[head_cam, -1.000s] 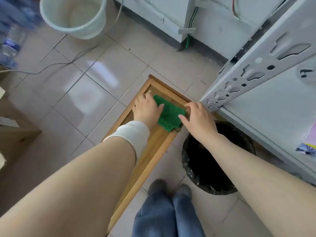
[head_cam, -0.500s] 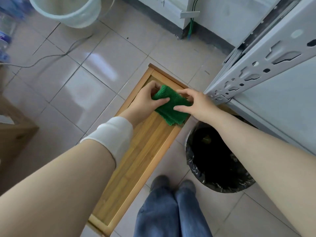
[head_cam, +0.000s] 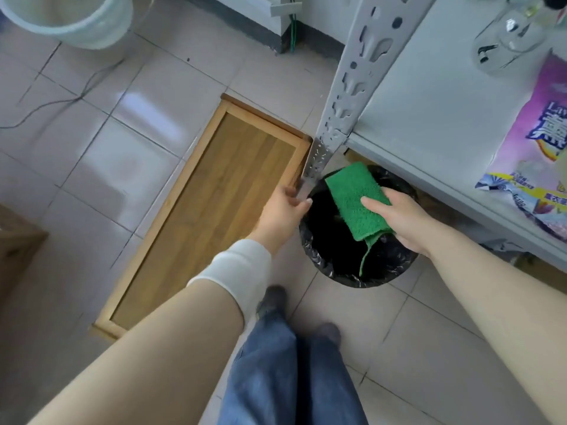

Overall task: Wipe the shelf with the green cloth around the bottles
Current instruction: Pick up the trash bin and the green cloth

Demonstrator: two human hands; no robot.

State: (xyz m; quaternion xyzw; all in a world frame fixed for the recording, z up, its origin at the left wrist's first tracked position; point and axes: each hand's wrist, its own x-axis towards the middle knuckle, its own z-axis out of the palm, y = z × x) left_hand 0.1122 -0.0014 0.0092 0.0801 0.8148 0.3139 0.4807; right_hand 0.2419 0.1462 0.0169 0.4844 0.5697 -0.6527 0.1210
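Note:
My right hand [head_cam: 402, 222] holds the folded green cloth [head_cam: 356, 197], thumb on top and fingers underneath, with a loose corner hanging down. The cloth hovers over a black-lined bin, below the front edge of the grey metal shelf [head_cam: 429, 102]. A clear glass bottle [head_cam: 506, 35] stands at the back of the shelf, at the top right. My left hand [head_cam: 283, 210] holds nothing; its loosely curled fingers are by the foot of the shelf's perforated post [head_cam: 346, 87].
A purple detergent pouch [head_cam: 537, 142] lies on the shelf's right side. A bare wooden tray [head_cam: 214, 194] lies on the tiled floor to the left. The bin [head_cam: 331, 265] stands by my feet. A pale bucket [head_cam: 67, 16] and a cable are at the far left.
Both hands lifted the cloth off the wooden tray. My right hand carried it right, over the bin. My left hand let go and moved to the shelf post. The view rose toward the shelf.

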